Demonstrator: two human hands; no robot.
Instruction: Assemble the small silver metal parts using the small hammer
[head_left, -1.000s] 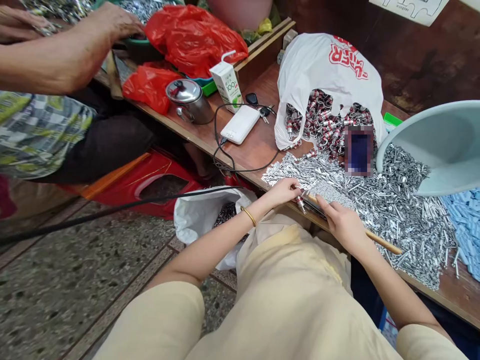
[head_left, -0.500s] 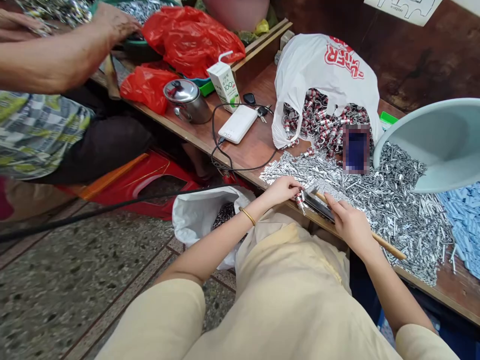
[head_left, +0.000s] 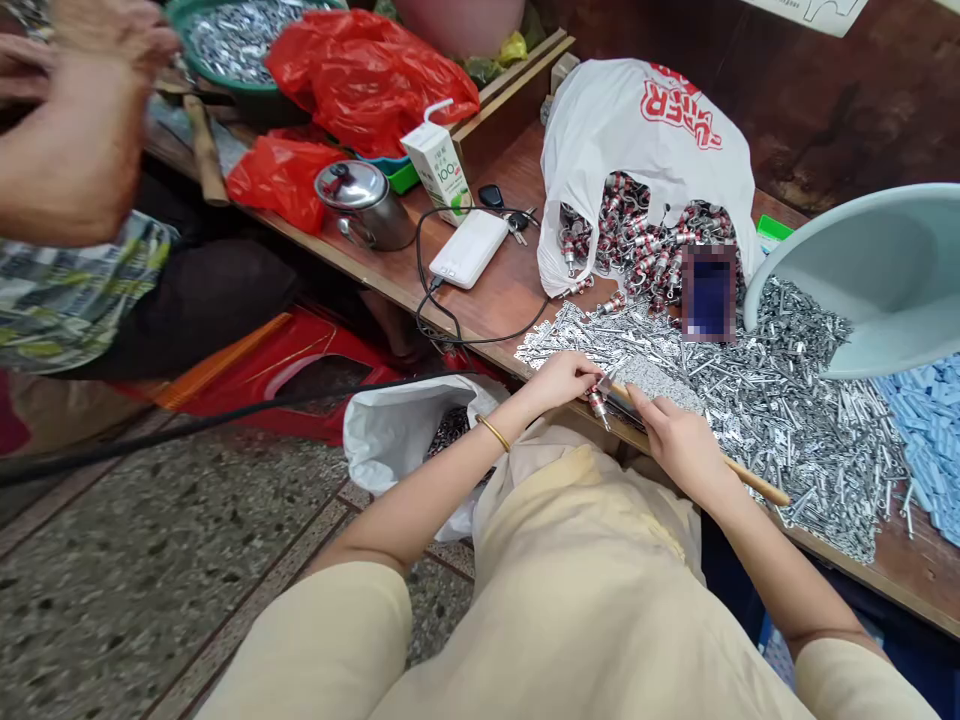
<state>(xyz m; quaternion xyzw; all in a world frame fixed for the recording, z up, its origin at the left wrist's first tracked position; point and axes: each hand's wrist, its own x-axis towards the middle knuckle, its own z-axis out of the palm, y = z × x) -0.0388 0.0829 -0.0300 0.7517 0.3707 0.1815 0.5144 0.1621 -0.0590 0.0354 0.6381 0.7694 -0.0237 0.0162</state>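
My left hand [head_left: 562, 380] is closed at the table's front edge, its fingertips pinching a small metal hook fitting with red bands [head_left: 599, 403]. The lower end of the fitting points down toward my lap. Across from it, my right hand [head_left: 681, 442] grips a hammer by its wooden handle [head_left: 757, 484]. The hammer's small head lies right by my left fingertips; whether it touches the fitting I cannot tell. Under the hammer a dark metal bar or block is partly hidden. Loose silver metal pieces [head_left: 795, 420] are heaped just beyond both hands.
Banded fittings fill a white plastic bag [head_left: 645, 130]. A pale basin [head_left: 892, 270] lies tipped at right, near light-blue pieces [head_left: 926, 450]. A power bank [head_left: 470, 248], a metal cup [head_left: 375, 215] and a drink carton [head_left: 442, 175] stand left. A white sack [head_left: 382, 425] sits below; a co-worker's arm [head_left: 82, 150] is at far left.
My right hand has brought the hammer left and its head closer to the fitting. My left hand stays nearly still. The co-worker's hand has moved left, away from the green basin.
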